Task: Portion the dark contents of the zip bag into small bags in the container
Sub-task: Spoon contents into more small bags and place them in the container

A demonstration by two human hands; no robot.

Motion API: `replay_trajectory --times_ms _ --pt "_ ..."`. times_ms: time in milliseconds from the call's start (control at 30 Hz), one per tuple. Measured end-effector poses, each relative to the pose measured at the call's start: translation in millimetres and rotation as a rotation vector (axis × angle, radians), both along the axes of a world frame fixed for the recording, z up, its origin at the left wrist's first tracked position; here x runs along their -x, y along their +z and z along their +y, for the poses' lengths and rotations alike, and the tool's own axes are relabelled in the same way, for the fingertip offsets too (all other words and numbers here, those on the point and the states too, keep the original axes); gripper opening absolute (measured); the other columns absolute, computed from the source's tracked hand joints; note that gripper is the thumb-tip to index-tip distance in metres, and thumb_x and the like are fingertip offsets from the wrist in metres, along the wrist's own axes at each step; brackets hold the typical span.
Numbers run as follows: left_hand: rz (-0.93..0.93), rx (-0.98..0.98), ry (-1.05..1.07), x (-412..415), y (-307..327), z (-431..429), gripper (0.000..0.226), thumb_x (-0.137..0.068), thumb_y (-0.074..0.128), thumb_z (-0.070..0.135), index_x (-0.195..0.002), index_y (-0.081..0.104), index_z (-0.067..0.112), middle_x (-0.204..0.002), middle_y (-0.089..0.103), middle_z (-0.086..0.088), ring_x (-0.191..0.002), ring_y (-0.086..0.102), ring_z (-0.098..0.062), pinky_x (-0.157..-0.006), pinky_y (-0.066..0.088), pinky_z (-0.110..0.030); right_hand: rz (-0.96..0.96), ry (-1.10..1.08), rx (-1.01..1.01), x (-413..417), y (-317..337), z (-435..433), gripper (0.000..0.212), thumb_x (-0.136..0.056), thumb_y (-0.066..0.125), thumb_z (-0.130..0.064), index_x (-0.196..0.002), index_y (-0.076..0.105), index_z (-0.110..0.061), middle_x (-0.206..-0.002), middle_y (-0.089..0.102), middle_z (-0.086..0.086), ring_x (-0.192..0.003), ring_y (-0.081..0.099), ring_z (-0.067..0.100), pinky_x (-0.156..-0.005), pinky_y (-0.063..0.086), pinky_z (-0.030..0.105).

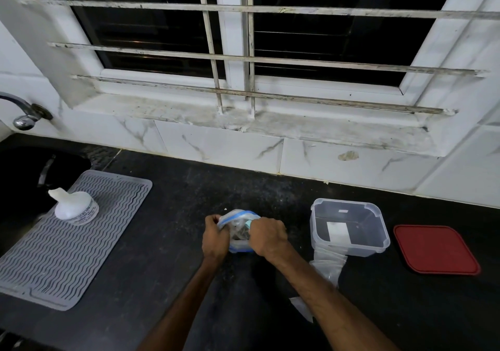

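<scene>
With both hands closed on the rim of the zip bag (239, 231), left hand (215, 238) and right hand (267, 235) seem to spread its mouth mid-counter, near the open container (349, 227), lid (435, 249) set aside, probably for short transfers.

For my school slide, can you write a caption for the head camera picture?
Both hands, left hand and right hand, grip the zip bag beside an open clear container and its red lid.

Desk (167, 242): black, speckled. On it: grey ribbed mat (67, 242) at left; zip bag (239, 231) at centre; clear container (349, 227) to the right; red lid (435, 249) beside it; small bags (328, 264) against the container's front.
</scene>
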State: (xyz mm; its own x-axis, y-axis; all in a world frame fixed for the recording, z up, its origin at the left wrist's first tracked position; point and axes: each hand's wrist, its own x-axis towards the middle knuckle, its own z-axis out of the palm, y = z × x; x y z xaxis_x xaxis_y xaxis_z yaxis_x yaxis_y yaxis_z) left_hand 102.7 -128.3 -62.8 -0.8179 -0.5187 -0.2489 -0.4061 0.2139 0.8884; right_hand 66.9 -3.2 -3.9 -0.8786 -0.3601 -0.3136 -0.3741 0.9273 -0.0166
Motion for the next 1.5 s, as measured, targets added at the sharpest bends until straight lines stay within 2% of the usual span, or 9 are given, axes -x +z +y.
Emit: replay_trajectory --times_ms 133,367,500,667,833,1000,1133,1367,1500 --pt "-0.025 -0.044 -0.094 3.5 -3.3 1.2 0.035 -0.088 0.06 0.008 -0.122 0.051 0.017 -0.108 0.065 -0.007 -0.095 0.066 -0.023 -0.083 0.057 -0.041 -0.041 0.058 -0.014 -2.3 -0.7 0.8 0.031 -0.096 0.049 -0.029 -0.119 0.063 -0.013 -0.118 0.065 0.007 -0.107 0.062 0.024 -0.086 0.048 0.035" --pt "-0.117 0.154 -0.094 2.3 2.5 6.6 0.011 -0.089 0.064 0.021 -0.098 0.065 0.015 -0.085 0.061 0.002 -0.083 0.062 -0.017 -0.071 0.042 -0.026 -0.115 0.088 0.042 -2.2 2.1 0.1 0.035 -0.096 0.05 -0.033 -0.121 0.06 -0.012 -0.116 0.065 0.008 -0.106 0.061 0.025 -0.089 0.046 0.037" --pt "-0.134 0.081 -0.105 8.2 1.1 3.3 0.021 -0.086 0.068 0.022 -0.099 0.065 0.005 -0.091 0.066 -0.006 -0.087 0.066 -0.022 -0.069 0.047 -0.027 -0.091 -0.003 0.048 -1.0 -5.2 5.4 0.036 -0.092 0.054 -0.036 -0.121 0.061 -0.015 -0.118 0.065 0.006 -0.108 0.061 0.024 -0.088 0.046 0.034" --pt "-0.092 -0.032 -0.123 9.9 5.3 2.6 0.012 -0.089 0.065 0.018 -0.084 0.072 0.01 -0.074 0.07 -0.003 -0.075 0.068 -0.021 -0.063 0.051 -0.027 -0.041 -0.072 0.096 2.9 -7.1 16.0 0.031 -0.093 0.053 -0.031 -0.117 0.063 -0.013 -0.115 0.066 0.006 -0.104 0.062 0.023 -0.087 0.048 0.033" --pt "-0.074 0.01 -0.042 7.3 -2.4 3.9 0.008 -0.085 0.071 0.02 -0.081 0.064 0.019 -0.081 0.071 -0.007 -0.078 0.069 -0.024 -0.074 0.058 -0.043 -0.088 0.022 0.121 -1.1 -4.0 16.4 0.031 -0.096 0.05 -0.031 -0.116 0.062 -0.012 -0.114 0.066 0.008 -0.103 0.062 0.025 -0.089 0.049 0.036" --pt "-0.09 0.016 0.028 6.1 0.4 2.5 0.015 -0.079 0.077 0.02 -0.075 0.063 0.018 -0.072 0.069 -0.004 -0.068 0.067 -0.02 -0.061 0.054 -0.032 0.035 0.163 0.1 -5.6 -0.8 18.3 0.029 -0.098 0.045 -0.027 -0.112 0.066 -0.014 -0.109 0.068 0.007 -0.098 0.064 0.026 -0.084 0.049 0.037" --pt "-0.074 -0.034 0.057 5.3 5.8 3.9 0.011 -0.081 0.073 0.011 -0.078 0.063 0.015 -0.068 0.065 0.001 -0.064 0.062 -0.014 -0.051 0.043 -0.022 0.056 0.225 0.134 -8.3 -0.2 12.5 0.033 -0.097 0.051 -0.03 -0.126 0.056 -0.014 -0.119 0.064 0.007 -0.105 0.063 0.026 -0.088 0.049 0.037" --pt "-0.064 -0.197 0.163 5.3 6.5 -1.7 0.005 -0.085 0.069 0.006 -0.087 0.065 0.008 -0.083 0.071 -0.013 -0.077 0.069 -0.026 -0.069 0.059 -0.038 0.045 0.357 0.035 -13.9 -14.2 19.1 0.032 -0.099 0.043 -0.018 -0.13 0.05 -0.014 -0.119 0.062 0.012 -0.1 0.064 0.031 -0.081 0.05 0.042" --pt "-0.025 -0.162 0.187 4.1 5.3 1.3 0.004 -0.083 0.068 0.004 -0.087 0.066 0.004 -0.078 0.069 -0.012 -0.071 0.068 -0.023 -0.056 0.052 -0.029 0.049 0.393 0.024 -15.9 -19.9 24.5 0.028 -0.097 0.045 -0.019 -0.123 0.056 -0.017 -0.113 0.065 0.01 -0.092 0.066 0.029 -0.076 0.052 0.041"
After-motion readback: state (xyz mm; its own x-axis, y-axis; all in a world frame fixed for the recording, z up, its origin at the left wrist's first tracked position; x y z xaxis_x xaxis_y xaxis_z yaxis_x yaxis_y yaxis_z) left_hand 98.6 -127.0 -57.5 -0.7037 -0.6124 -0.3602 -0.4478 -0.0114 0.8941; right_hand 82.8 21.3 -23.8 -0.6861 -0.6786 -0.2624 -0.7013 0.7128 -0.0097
